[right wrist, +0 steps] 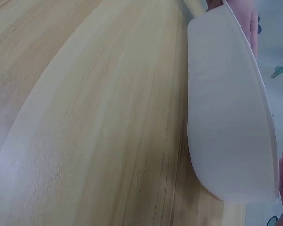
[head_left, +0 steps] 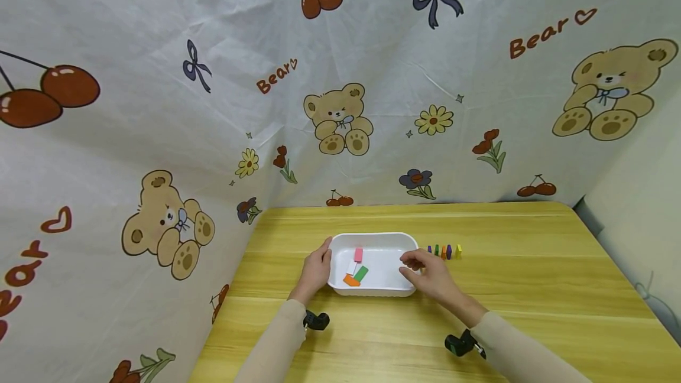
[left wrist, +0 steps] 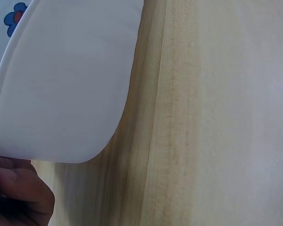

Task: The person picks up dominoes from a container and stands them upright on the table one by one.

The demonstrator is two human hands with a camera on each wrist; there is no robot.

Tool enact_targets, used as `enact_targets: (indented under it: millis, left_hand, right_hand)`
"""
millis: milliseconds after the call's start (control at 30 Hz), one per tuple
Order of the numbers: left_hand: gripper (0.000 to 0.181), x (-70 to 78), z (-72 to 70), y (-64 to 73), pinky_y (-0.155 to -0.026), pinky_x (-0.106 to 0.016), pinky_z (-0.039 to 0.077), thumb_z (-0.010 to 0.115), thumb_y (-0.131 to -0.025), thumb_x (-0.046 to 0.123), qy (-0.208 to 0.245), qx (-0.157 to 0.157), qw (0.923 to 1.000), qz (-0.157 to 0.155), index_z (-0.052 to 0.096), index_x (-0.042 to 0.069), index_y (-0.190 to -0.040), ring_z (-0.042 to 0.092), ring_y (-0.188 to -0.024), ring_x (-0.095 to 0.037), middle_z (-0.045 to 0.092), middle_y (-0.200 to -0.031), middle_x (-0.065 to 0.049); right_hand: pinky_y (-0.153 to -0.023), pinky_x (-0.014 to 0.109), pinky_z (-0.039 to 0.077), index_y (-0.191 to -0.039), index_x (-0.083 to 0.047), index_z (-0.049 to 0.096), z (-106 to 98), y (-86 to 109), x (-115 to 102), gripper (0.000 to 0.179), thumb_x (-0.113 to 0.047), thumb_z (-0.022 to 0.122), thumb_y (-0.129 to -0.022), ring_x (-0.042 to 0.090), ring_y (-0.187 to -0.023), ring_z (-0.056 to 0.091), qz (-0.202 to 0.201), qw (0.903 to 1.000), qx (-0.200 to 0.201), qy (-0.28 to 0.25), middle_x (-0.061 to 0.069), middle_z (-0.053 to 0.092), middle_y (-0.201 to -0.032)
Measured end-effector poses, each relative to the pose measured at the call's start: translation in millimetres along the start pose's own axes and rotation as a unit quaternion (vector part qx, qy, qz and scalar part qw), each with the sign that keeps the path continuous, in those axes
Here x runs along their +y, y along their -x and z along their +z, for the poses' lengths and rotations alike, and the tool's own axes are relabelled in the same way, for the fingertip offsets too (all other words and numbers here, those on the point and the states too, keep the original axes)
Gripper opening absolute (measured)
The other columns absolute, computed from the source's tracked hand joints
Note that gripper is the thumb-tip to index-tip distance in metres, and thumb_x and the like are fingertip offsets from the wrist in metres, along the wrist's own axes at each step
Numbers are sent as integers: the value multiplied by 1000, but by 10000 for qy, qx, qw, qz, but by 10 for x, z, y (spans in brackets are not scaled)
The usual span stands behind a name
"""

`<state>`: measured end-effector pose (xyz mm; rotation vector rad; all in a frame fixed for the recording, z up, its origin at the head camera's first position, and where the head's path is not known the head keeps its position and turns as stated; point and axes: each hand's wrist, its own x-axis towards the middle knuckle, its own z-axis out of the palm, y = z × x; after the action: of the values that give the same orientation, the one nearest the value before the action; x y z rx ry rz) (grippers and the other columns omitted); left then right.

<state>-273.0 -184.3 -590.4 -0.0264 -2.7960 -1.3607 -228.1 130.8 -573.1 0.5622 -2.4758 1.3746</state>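
Note:
A white plastic tray point(head_left: 372, 292) sits on the wooden table. My left hand point(head_left: 316, 270) grips its left end, and the left wrist view shows curled fingers point(left wrist: 26, 186) at the tray's end wall. Inside the tray, toward its left, lie a pink block point(head_left: 359, 255), a white block point(head_left: 352, 268), a green block point(head_left: 361, 273) and an orange block point(head_left: 351, 281). Over the right rim reaches my right hand point(head_left: 428, 273), its thumb and fingers apart with nothing visible between them. The right wrist view catches only part of that hand beside the tray's outer wall.
Right of the tray, several small coloured blocks stand in a row on the table point(head_left: 505, 288), among them a purple block point(head_left: 449, 252) and a yellow block point(head_left: 459, 250). A bear-printed cloth point(head_left: 393, 75) hangs behind the table and along its left side.

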Motion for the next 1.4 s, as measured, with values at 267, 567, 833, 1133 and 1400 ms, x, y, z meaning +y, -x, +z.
enact_targets:
  millis: [267, 567, 833, 1133, 1400]
  left_hand:
    - [46, -7, 4, -4, -117, -49, 41, 44, -112, 24, -2, 8, 10000, 11, 44, 19, -158, 47, -145, -32, 50, -157, -11]
    - [46, 2, 8, -9, -117, -50, 41, 44, -112, 24, -4, 4, 10000, 37, 44, 19, -158, 47, -145, -33, 50, -157, -12]
    - [45, -38, 14, -14, -116, -49, 43, 46, -112, 22, -123, 123, 9996, 219, 47, 18, -157, 50, -142, -33, 52, -155, -13]
    - [46, -8, 15, -13, -116, -49, 43, 44, -112, 25, -79, 59, 9999, 97, 46, 20, -157, 49, -143, -32, 52, -155, -12]
    - [45, 2, 12, 4, -115, -49, 44, 44, -112, 25, -63, 87, 9999, 76, 46, 20, -157, 50, -143, -32, 52, -155, -11]
  right_hand:
    - [-77, 34, 61, -105, -7, 74, 117, -72, -47, 20, -9, 82, -87, 9, -85, 63, -159, 9996, -224, -29, 9, 74, -99]
    - [-80, 34, 61, -109, -9, 74, 200, -176, -128, 21, -10, 81, -89, 12, -88, 67, 21, 9984, -542, -138, 10, 74, -103]
    - [-81, 38, 62, -108, -8, 74, 286, -260, -191, 18, -10, 79, -91, 11, -86, 66, 89, 9959, -839, -338, 13, 74, -104]
    - [-77, 27, 57, -112, -5, 73, 412, -365, -178, 23, -11, 78, -91, 11, -86, 63, 148, 9920, -1244, -157, 16, 74, -106]
    - [-79, 25, 56, -118, -1, 72, 486, -445, -151, 29, -12, 77, -92, 12, -89, 64, 468, 9877, -1485, -135, 15, 74, -110]
